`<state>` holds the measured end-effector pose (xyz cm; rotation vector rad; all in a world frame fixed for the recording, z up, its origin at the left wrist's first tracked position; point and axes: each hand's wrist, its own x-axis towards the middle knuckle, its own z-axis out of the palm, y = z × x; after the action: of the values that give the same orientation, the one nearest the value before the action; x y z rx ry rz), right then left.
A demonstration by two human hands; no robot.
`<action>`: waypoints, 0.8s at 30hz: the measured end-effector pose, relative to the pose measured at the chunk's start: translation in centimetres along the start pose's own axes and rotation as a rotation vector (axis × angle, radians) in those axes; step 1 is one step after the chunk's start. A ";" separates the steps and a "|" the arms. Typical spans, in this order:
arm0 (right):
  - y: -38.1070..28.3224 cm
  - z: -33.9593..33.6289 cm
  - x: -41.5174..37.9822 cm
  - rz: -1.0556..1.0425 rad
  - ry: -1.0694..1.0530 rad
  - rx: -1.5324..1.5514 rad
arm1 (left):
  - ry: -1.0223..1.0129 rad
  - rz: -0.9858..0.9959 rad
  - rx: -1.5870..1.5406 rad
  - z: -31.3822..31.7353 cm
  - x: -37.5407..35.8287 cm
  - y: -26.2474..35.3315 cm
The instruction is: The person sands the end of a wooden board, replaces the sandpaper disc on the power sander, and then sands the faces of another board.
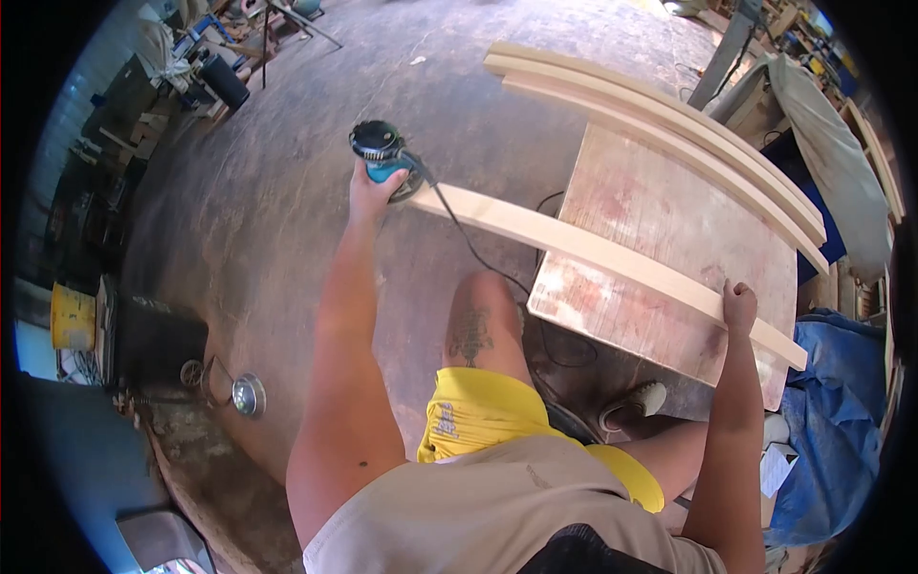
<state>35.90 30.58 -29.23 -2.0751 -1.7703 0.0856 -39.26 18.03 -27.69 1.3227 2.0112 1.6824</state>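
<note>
A long pale wooden beam [574, 244] lies across a low wooden platform [631, 206], its left end jutting out past the platform over the floor. My left hand [371, 191] is wrapped round a teal and black power sander [382, 158], which sits at the beam's far left end. A dark cord [459, 225] hangs from the tool toward my knee. Near the beam's right end, my right hand [739, 304] is closed, with its fingers at the beam's upper edge. What the fingertips touch is partly hidden.
More long beams [669, 129] lie side by side at the platform's far edge. A blue tarp [827, 421] is heaped at the right. A metal bowl-shaped object [249, 394] and a yellow bucket [74, 319] are at the left. The cord loops on the floor beside my knee.
</note>
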 end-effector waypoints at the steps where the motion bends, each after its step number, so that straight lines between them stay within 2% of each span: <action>1: 0.0 0.0 0.0 -0.010 -0.002 -0.004 | -0.017 -0.003 -0.022 -0.1 0.0 0.0; 6: -0.5 -0.6 -0.3 0.097 -0.012 -0.029 | -0.035 0.011 -0.102 -0.4 0.9 -2.1; 8: -0.7 -0.4 -0.4 0.060 0.008 -0.009 | -0.034 -0.012 -0.110 -0.7 0.9 -1.9; 12: -0.8 -0.3 -0.5 0.073 0.017 -0.006 | -0.027 0.043 -0.102 -1.1 0.7 -1.1; 14: -1.2 -0.5 -0.8 0.104 0.008 -0.009 | -0.001 0.011 -0.039 -1.1 0.7 -1.6; 15: -1.3 -0.7 -0.7 0.118 -0.005 -0.010 | -0.016 -0.012 -0.106 -1.1 0.7 -1.4; 24: -1.3 -0.6 -0.6 0.149 -0.011 -0.016 | -0.036 0.026 -0.046 -1.7 0.7 -0.5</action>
<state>34.78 29.98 -28.38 -2.2199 -1.6253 0.1264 -40.93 17.40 -27.29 1.3589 1.9325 1.6932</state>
